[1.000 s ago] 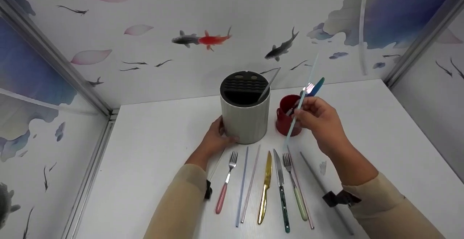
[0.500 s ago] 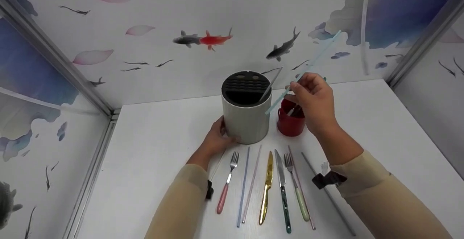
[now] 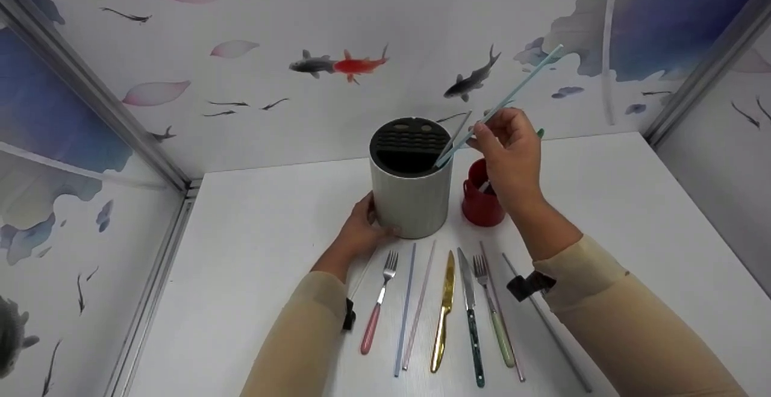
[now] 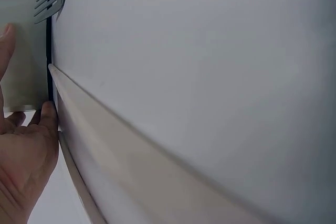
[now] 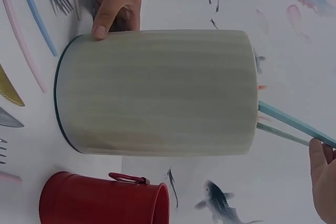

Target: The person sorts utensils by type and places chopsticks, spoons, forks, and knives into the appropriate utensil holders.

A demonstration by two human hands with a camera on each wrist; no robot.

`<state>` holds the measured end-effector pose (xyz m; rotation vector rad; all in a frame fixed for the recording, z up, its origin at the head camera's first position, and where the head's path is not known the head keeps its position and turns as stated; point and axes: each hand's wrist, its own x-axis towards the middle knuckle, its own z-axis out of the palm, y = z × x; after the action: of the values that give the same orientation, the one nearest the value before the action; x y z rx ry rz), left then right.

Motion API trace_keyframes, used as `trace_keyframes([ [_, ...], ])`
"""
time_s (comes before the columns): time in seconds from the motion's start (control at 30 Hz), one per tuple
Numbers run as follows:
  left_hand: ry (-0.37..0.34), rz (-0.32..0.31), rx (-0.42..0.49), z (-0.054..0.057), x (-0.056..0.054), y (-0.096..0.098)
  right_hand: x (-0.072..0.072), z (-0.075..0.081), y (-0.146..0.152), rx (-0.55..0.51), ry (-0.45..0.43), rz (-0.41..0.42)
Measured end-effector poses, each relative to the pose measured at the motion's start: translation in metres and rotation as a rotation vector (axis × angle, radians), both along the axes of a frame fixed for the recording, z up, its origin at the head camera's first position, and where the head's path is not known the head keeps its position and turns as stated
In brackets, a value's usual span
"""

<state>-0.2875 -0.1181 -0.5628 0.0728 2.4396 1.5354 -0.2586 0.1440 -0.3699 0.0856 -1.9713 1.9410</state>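
My right hand (image 3: 514, 150) pinches a light blue chopstick (image 3: 524, 87) in the head view, tilted with its lower end at the dark opening in the holder's lid. Another slim chopstick (image 3: 461, 127), greyish, leans in that opening. The holder (image 3: 411, 204) is a pale, upright cylinder with a black slotted lid (image 3: 402, 139). My left hand (image 3: 361, 228) holds its lower left side, thumb in front. The right wrist view shows the left thumb (image 5: 102, 24) against the holder wall (image 5: 157, 93) and both chopsticks rising from its top.
A red cup (image 3: 483, 207) stands right of the holder with cutlery in it, partly behind my right hand. In front lie forks (image 3: 373, 312), a gold knife (image 3: 443, 312), a dark-handled knife (image 3: 473, 325) and several chopsticks (image 3: 405, 312). A patterned wall (image 3: 241, 138) closes the back.
My right hand has moved up and left from the red cup to the holder, bringing the light blue chopstick's lower end to the lid opening. My left hand has stayed on the holder.
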Motion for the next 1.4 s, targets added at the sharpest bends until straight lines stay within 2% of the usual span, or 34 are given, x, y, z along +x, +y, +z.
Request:
trace_keyframes([
  [0.2, 0.019, -0.012, -0.002, 0.000, 0.000, -0.001, -0.004, -0.004, -0.003, 0.077, 0.002, -0.023],
  [0.43, 0.032, -0.036, 0.004, -0.003, -0.002, -0.002, -0.009, -0.013, -0.007, 0.139, -0.079, -0.004],
  [0.7, -0.004, -0.017, 0.022, 0.000, -0.001, 0.000, -0.012, -0.021, -0.008, 0.210, -0.136, 0.033],
  [0.93, 0.011, -0.019, -0.010, -0.001, -0.001, 0.000, -0.013, -0.026, -0.009, 0.304, -0.230, 0.035],
  [1.17, 0.009, -0.019, -0.025, 0.000, -0.001, 0.001, -0.013, -0.029, -0.009, 0.321, -0.263, 0.036],
  [1.4, 0.005, -0.024, -0.008, -0.001, -0.001, 0.000, -0.013, -0.033, -0.009, 0.292, -0.260, 0.046],
])
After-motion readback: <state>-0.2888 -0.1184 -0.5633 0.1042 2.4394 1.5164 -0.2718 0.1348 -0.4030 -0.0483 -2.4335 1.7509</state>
